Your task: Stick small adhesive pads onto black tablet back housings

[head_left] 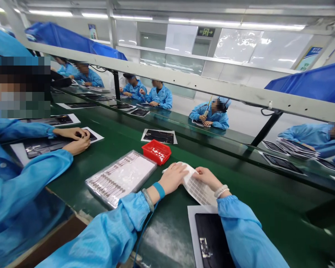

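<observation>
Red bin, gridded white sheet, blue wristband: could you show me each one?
Red bin (149, 153), head view: near wall.
Gridded white sheet (199, 189), head view: gridded face.
Blue wristband (159, 190), head view: band's middle.

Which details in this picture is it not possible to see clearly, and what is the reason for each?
Black panel, head view: right side hidden by the right sleeve, lower end cut off by the bottom edge.
Gridded white sheet, head view: partly covered by the left hand.
White pieces in the red bin, head view: too small to identify.
</observation>
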A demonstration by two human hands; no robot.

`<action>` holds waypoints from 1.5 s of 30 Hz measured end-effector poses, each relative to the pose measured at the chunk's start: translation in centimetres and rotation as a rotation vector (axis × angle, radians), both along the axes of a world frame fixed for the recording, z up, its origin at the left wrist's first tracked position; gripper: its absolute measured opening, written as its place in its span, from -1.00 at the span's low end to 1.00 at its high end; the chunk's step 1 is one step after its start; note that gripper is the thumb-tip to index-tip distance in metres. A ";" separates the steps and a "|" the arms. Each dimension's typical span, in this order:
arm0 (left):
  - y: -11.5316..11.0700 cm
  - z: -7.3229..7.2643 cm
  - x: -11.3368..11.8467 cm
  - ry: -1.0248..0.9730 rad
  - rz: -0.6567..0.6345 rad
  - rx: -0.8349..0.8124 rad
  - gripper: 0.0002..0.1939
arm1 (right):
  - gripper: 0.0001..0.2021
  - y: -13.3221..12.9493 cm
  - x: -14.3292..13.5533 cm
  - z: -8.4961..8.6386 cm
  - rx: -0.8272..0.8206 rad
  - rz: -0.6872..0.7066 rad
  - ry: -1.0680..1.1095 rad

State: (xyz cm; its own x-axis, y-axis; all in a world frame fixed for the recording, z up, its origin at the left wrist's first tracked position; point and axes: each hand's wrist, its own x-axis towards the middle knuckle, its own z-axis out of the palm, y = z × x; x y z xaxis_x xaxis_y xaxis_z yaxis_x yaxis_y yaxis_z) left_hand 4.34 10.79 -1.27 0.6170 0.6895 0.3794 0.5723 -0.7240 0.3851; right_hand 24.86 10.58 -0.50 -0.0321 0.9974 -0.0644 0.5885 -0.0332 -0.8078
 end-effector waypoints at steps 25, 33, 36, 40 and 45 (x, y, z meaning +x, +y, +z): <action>-4.7 -2.4 -3.3 -0.067 -0.045 -0.181 -0.53 | -0.50 -7.1 -6.1 -4.4 -0.155 -0.058 0.479; -2.7 -3.4 -2.2 -0.057 0.029 -0.253 -0.90 | -0.41 -6.4 -5.2 -5.7 -0.005 0.013 0.293; -2.4 -3.6 -2.4 -0.061 0.068 -0.255 -0.96 | -0.56 -6.7 -4.4 -5.4 0.095 0.008 0.166; -2.3 -3.8 -2.4 -0.049 0.055 -0.231 -0.91 | -0.81 -7.5 -4.4 -3.6 0.216 0.044 0.004; -2.5 -3.6 -2.5 -0.028 -0.009 -0.175 -0.89 | -0.84 -7.9 -5.6 -2.0 0.310 0.166 -0.320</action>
State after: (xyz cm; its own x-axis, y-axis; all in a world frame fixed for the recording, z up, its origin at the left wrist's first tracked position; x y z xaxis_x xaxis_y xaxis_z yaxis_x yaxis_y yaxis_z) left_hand 1.81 8.34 -4.84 0.6144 0.7410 0.2712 0.5531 -0.6495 0.5217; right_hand 19.27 2.69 -2.54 -0.2203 0.9541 0.2029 0.7865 0.2967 -0.5417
